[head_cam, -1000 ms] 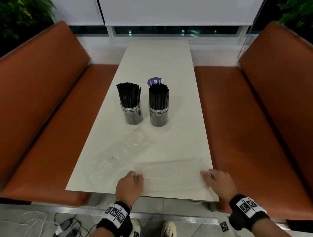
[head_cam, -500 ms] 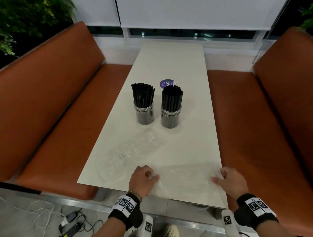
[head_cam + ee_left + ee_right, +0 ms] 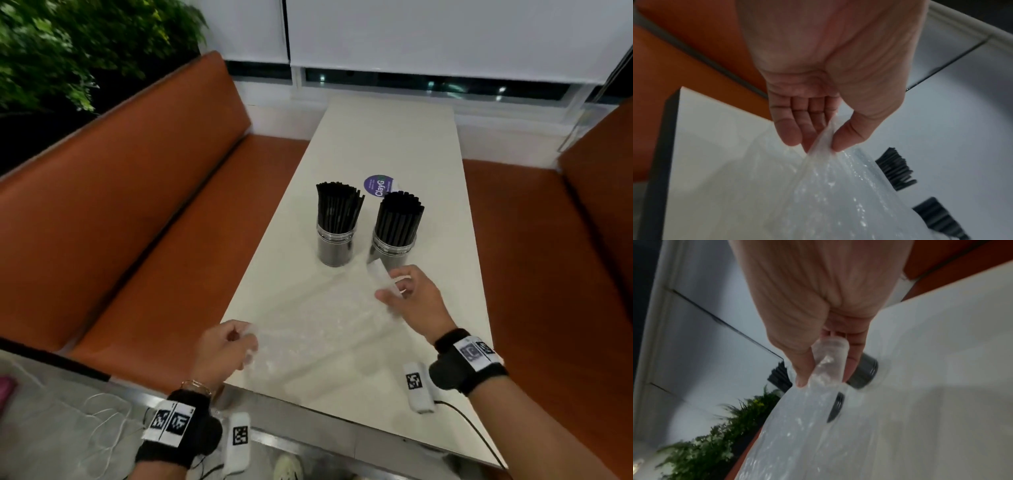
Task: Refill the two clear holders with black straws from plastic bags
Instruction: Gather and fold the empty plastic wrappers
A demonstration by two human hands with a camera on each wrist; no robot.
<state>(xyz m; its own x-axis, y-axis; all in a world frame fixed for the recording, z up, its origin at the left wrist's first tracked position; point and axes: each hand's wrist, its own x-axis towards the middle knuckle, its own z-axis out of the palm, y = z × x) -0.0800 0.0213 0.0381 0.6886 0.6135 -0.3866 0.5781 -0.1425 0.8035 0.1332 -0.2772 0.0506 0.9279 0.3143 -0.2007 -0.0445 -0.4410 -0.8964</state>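
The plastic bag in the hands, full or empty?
Empty: the plastic bag looks clear and limp between left hand and right hand; no straws inside.

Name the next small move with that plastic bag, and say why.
Probably lift the empty plastic bag off the table and set it aside: left hand and right hand each pinch an end, and both holders already stand full of black straws.

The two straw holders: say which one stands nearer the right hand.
The right-hand holder, whose straws are packed in a tight upright bundle. It stands just beyond the right hand. The other holder, with looser, fanned straws, stands farther to the left.
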